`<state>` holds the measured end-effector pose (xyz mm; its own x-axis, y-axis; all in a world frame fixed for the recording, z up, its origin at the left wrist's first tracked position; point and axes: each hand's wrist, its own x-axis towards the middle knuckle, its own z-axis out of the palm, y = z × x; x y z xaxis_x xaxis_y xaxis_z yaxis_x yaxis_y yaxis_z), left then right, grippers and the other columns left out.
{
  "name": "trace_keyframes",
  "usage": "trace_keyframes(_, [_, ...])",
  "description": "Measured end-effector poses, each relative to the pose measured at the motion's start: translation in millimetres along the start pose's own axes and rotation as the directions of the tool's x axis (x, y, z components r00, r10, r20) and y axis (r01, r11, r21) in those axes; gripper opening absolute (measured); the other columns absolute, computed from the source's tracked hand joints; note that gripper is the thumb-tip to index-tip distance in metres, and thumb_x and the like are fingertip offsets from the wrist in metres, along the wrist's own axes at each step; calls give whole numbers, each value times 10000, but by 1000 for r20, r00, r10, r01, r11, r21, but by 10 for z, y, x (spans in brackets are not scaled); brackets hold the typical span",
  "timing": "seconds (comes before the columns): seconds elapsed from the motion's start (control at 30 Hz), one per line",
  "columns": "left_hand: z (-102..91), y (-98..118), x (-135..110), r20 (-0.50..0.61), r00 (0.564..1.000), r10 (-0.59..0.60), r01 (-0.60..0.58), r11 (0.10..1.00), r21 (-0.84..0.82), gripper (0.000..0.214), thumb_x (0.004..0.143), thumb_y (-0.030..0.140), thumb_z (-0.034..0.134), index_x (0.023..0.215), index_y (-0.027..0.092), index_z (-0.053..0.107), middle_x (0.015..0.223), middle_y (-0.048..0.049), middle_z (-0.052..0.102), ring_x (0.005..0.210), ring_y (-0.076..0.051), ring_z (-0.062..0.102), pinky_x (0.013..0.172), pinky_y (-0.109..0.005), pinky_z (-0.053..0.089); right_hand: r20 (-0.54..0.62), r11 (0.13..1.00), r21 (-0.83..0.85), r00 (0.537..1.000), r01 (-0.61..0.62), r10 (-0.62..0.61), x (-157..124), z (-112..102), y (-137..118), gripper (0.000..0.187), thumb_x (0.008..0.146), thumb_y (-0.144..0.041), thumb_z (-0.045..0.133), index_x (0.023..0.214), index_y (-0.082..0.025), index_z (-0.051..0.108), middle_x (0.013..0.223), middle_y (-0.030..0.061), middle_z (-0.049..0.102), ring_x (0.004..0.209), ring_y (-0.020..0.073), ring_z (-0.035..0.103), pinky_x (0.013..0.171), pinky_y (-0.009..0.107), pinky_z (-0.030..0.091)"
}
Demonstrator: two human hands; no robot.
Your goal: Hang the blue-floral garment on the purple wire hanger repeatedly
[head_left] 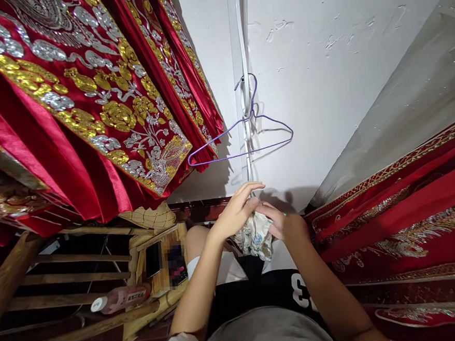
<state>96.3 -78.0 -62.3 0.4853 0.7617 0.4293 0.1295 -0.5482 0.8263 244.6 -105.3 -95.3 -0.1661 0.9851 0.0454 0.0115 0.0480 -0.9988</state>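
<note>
We are finding the cloth bundle (pixel 258 236), pale with a bluish print, sitting low between the person's knees, directly beneath both hands. Above it, the purple hanger (pixel 261 149) is hanging bare in front of the white wall (pixel 308 97), well apart from the cloth. The pale cord (pixel 242 45) is running down the wall towards the hands; we are not managing to establish whether it is joining the bundle.

The left hand (pixel 236 211) is lying over the upper left of the bundle, its fingers extended and its thumb standing apart below them. The right hand (pixel 278 220) is closing in at the opposite side, its fingertips pointing towards the left thumb. We are unable to tell whether either hand is pinching fabric, since the contact points are being hidden.

As to handling, we are judging the cloth light, soft and limp, unlikely to be breaking but liable to be slumping into loose folds. We are rating its slipperiness as uncertain. We are recommending a hold at the gathered top, one hand per side, with several folds being taken together; a single thin layer would be pulling askew.
</note>
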Motion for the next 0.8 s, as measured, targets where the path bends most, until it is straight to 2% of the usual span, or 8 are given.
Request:
trace_keyframes(0.13, [-51,-361,-110,211,969,-129,166,972,-166,846,953,811,205,1038,180,761,1009,-140,748,1012,-303,700,961,-449,553,303,929,235,930,-284,208,-9,-77,-121,430,669,-598,769,826,-227,616,678,36,616,652,220,633,596,336,500])
trace_keyframes(0.23, [31,-623,-329,338,898,-284,287,957,42,959,895,879,86,924,154,713,964,-137,733,947,-295,665,953,-458,539,484,911,135,828,-390,282,-45,-250,-165,446,548,-479,867,772,-181,622,647,8,608,618,169,586,588,290,461])
trace_keyframes(0.3, [39,-732,-443,436,844,-311,227,945,233,916,902,876,103,814,164,673,857,-112,721,851,-273,661,1001,-475,513,525,948,-37,801,-317,288,-105,-399,-257,360,561,-376,858,711,-162,610,625,-11,583,604,141,544,591,271,425])
trace_keyframes(0.43, [-196,-763,-470,439,804,-402,96,815,571,651,960,742,403,786,183,687,777,-64,740,831,-261,716,1222,-585,278,416,923,-376,905,83,88,-216,-629,-667,192,711,-222,681,615,-180,520,580,-45,475,555,98,417,548,252,312])
trace_keyframes(0.57, [-607,-649,-353,272,839,-472,127,656,744,518,969,632,506,947,176,751,1247,-144,748,1278,-374,632,1245,-704,91,116,831,-483,961,274,-250,81,-724,-964,116,805,-229,618,701,-199,576,630,-18,546,591,133,481,559,262,351])
trace_keyframes(0.6, [-700,-610,-325,229,854,-468,134,622,772,520,977,621,494,1008,174,758,1385,-156,681,1407,-406,522,1234,-732,74,-2,826,-494,950,272,-314,245,-744,-955,49,802,-242,632,781,-204,608,686,-5,591,621,147,513,575,268,376])
trace_keyframes(0.7, [-903,-484,-276,81,890,-449,175,501,847,502,1008,549,452,1198,181,736,1573,-149,516,1578,-420,235,1219,-761,103,-143,804,-490,879,337,-456,835,-796,-736,452,806,-291,646,1250,-209,617,1218,105,688,961,240,639,817,343,491])
trace_keyframes(0.8, [-994,-404,-307,-34,895,-446,234,401,886,439,1036,397,395,1153,172,753,1596,-148,487,1600,-394,177,1221,-731,200,-147,851,-425,904,308,-400,1301,-802,-399,536,858,-394,591,1361,-211,573,1422,137,610,1231,301,579,1044,428,437])
